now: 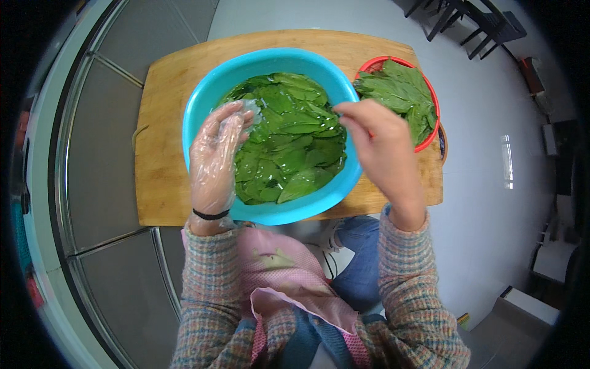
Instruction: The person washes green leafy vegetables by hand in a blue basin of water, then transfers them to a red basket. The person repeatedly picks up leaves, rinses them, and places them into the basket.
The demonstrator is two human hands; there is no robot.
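A blue plastic basin (281, 214) holds green leaves (295, 133) in water. My left hand (216, 152), in a clear plastic glove with a black band at the wrist, is raised over the basin's left side, palm up and fingers loosely curled; nothing shows in it. Over the basin's right rim is my bare right hand (385, 143), slightly blurred, with thumb and forefinger close together; whether anything is between them cannot be told. Beyond it, a red plastic basket (436, 104) holds more large green leaves (396, 87).
Both containers stand on a wooden table (161, 138). A brown round rim (443, 145) shows beside the red basket. Framed grey panels (110, 161) run along the left. Black chairs (493, 27) stand on the floor at the upper right.
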